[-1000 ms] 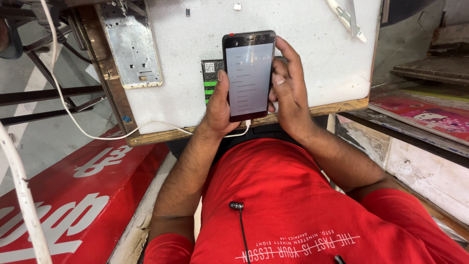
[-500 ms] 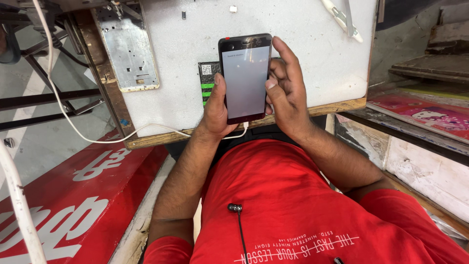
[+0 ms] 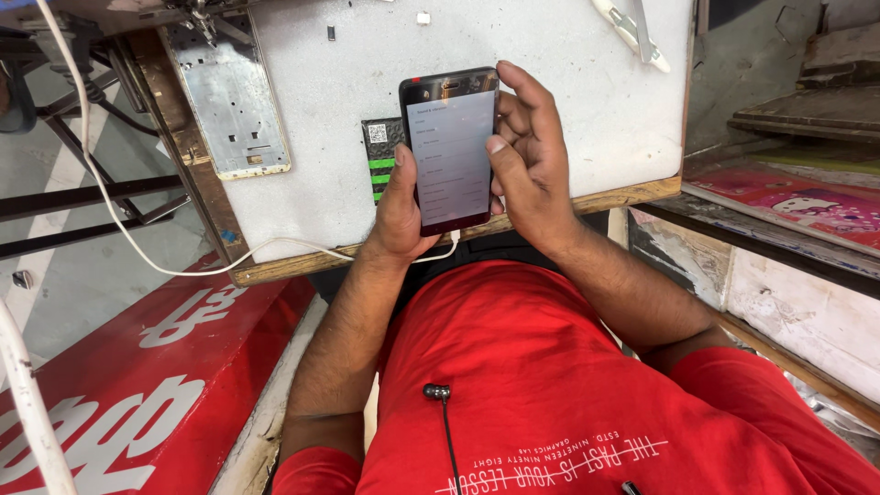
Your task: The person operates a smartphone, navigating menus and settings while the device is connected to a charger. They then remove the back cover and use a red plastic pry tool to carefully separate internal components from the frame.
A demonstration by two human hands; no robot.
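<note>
A black smartphone (image 3: 449, 151) with a lit screen showing a pale list page is held upright above the near edge of the white worktop (image 3: 568, 101). My left hand (image 3: 399, 211) grips its left side and bottom. My right hand (image 3: 530, 160) wraps the right side, with the thumb resting on the screen's right edge. A white cable (image 3: 275, 247) plugs into the phone's bottom and trails left across the table.
A bare metal phone frame (image 3: 229, 96) lies on the worktop at the left. A dark battery with green stripes (image 3: 378, 160) sits behind the phone. White tweezers (image 3: 632, 32) lie at the top right. A red signboard (image 3: 119, 385) is at the lower left, printed boards (image 3: 797, 202) at the right.
The screen changed from a list to a blank page and back to a list. My right thumb stays on the screen; the phone shifted slightly.
</note>
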